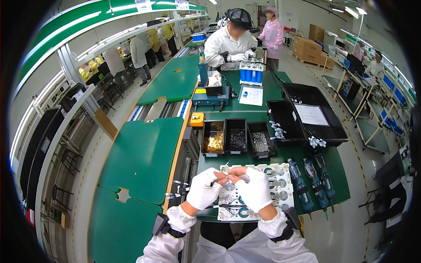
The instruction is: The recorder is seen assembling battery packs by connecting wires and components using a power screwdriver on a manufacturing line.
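My left hand (204, 190) and my right hand (254, 188), both in white gloves with bare fingertips, meet in front of me. Their fingers pinch together around something small that I cannot make out. Below them lies a white plastic plate (287, 193) with round openings and metal tabs, partly hidden by the hands. Dark wires (234, 206) run across its lower left part. Several cable ends with pale connectors (177, 189) stick out beyond the plate, left of my left hand.
Bins of brass-coloured parts (215, 142), black parts (237, 139) and silver screws (260, 142) stand behind the plate. Teal power screwdrivers (300, 186) lie right. Black trays (313, 111) hold cables. Across the bench, a co-worker (232, 44) handles a blue battery pack (251, 75).
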Tool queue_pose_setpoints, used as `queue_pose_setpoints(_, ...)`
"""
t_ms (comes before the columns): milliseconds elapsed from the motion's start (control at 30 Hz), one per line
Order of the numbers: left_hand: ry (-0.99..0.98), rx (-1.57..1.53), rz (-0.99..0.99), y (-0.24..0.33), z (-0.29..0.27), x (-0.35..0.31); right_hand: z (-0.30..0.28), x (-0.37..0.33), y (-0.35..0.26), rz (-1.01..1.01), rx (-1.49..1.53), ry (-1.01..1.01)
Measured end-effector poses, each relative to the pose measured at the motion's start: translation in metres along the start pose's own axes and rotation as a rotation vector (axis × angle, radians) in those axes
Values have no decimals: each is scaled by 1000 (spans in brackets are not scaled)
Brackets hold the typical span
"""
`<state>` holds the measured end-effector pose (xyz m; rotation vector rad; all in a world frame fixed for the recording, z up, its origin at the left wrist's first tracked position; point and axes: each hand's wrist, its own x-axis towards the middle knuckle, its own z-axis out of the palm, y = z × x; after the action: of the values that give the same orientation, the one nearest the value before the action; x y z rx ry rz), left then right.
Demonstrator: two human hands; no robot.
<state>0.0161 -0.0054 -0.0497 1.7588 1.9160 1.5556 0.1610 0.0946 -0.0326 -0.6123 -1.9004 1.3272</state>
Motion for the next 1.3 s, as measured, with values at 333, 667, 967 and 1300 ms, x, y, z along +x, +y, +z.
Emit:
queue_pose_setpoints(333,-7,-18,16,-5,-1,-6,-1,3,-16,-173,-99,-30)
queue_pose_setpoints(667,41,-121,-98,-1,-2,-8,3,5,-16,-274,-172,-29)
queue_pose_setpoints(967,-355,75,-205,-19,-67,37,12,29,-18,-142,-109,-363)
queue_pose_setpoints(1300,-322,478,-284,-144,6,122,8,9,15,-590,-1085,-509)
